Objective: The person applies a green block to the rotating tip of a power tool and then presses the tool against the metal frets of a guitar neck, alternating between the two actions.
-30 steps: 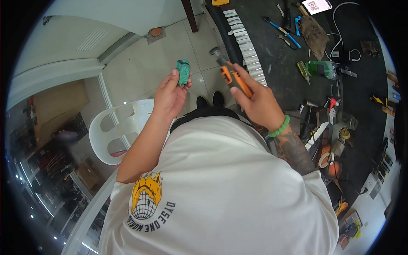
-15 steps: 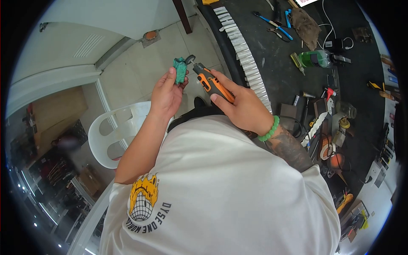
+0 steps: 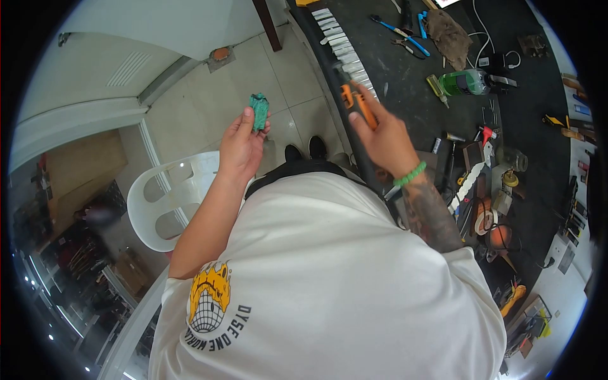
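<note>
A rough green block (image 3: 259, 112) is pinched upright between the thumb and fingers of my left hand (image 3: 242, 142), above the tiled floor. My right hand (image 3: 387, 140) wraps round an orange and black rotary tool (image 3: 358, 106), over the near edge of the dark workbench. The tool's head is smeared by motion and points toward the row of silvery strips (image 3: 345, 47) along the bench edge. The tool and the block are well apart.
On the dark bench (image 3: 405, 107) lie a blue-handled brush (image 3: 402, 35), a brown cloth (image 3: 448, 38), a green bottle (image 3: 463, 83), hand tools and cables. A white chair (image 3: 144, 212) stands at the left. My shoes (image 3: 317, 147) are on the floor.
My right hand has carried the rotary tool away from the green block, up and right to the bench edge. My left hand has shifted slightly left and down, still holding the block.
</note>
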`<state>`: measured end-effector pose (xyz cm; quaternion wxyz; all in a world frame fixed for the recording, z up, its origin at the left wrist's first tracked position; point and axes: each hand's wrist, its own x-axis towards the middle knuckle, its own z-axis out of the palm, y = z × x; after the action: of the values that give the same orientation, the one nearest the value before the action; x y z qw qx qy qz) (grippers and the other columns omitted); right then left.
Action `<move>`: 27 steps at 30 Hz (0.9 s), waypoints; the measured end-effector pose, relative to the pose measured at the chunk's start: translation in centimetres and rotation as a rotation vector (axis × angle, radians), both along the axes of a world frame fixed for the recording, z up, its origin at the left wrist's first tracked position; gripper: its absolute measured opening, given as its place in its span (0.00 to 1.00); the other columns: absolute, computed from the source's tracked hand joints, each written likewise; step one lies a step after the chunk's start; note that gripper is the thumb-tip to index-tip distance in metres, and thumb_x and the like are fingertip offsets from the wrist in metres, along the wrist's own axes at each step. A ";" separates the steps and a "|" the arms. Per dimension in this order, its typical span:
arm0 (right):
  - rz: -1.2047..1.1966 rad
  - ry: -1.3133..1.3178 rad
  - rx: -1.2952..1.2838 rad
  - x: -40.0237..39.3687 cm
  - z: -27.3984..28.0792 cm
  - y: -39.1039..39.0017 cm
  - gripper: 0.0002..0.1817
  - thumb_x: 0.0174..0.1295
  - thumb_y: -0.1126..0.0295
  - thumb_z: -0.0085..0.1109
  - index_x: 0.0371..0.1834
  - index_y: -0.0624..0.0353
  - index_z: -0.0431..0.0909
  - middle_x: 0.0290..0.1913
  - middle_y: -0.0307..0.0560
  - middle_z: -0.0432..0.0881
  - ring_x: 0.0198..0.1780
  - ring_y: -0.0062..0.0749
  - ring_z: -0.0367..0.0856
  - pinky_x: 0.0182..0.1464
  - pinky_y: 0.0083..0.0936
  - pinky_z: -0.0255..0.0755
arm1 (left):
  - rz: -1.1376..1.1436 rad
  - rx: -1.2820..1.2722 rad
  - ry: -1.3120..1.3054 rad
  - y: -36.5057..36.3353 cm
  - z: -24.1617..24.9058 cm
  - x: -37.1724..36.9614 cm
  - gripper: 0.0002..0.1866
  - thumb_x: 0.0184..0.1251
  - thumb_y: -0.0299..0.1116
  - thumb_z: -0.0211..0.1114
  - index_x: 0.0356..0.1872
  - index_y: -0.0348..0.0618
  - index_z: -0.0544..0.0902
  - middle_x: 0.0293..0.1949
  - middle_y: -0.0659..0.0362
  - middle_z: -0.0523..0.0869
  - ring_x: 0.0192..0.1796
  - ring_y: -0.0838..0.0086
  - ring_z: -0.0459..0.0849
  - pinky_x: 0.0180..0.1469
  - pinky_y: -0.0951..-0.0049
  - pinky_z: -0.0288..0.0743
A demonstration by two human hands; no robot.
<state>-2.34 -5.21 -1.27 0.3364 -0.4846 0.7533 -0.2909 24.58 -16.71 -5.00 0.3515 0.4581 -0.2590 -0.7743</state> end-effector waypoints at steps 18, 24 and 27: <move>-0.011 0.396 0.156 -2.8 -4.9 -1.1 0.36 0.73 0.51 0.61 0.83 0.29 0.62 0.41 0.63 0.84 0.43 0.62 0.89 0.47 0.50 0.84 | 0.053 0.012 -0.019 1.1 -0.5 0.2 0.20 0.80 0.47 0.65 0.54 0.37 0.83 0.48 0.55 0.87 0.47 0.72 0.82 0.58 0.70 0.75; -0.037 0.387 0.149 -4.2 -5.3 -1.2 0.36 0.72 0.51 0.61 0.83 0.29 0.60 0.43 0.65 0.83 0.43 0.65 0.89 0.47 0.51 0.84 | 0.045 0.013 -0.018 1.1 -0.3 -0.1 0.20 0.80 0.46 0.65 0.54 0.37 0.83 0.48 0.55 0.87 0.47 0.72 0.82 0.58 0.70 0.76; -0.044 0.392 0.164 -4.7 -5.0 -1.1 0.36 0.72 0.51 0.61 0.83 0.29 0.61 0.43 0.66 0.83 0.43 0.64 0.89 0.46 0.51 0.84 | 0.041 0.016 -0.019 1.1 -0.3 -0.3 0.20 0.80 0.46 0.65 0.54 0.38 0.83 0.48 0.55 0.87 0.47 0.72 0.82 0.58 0.70 0.76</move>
<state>-7.06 -6.31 -6.25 0.2152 -0.4865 0.8357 -0.1360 24.32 -15.59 -5.32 0.3610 0.4734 -0.2466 -0.7647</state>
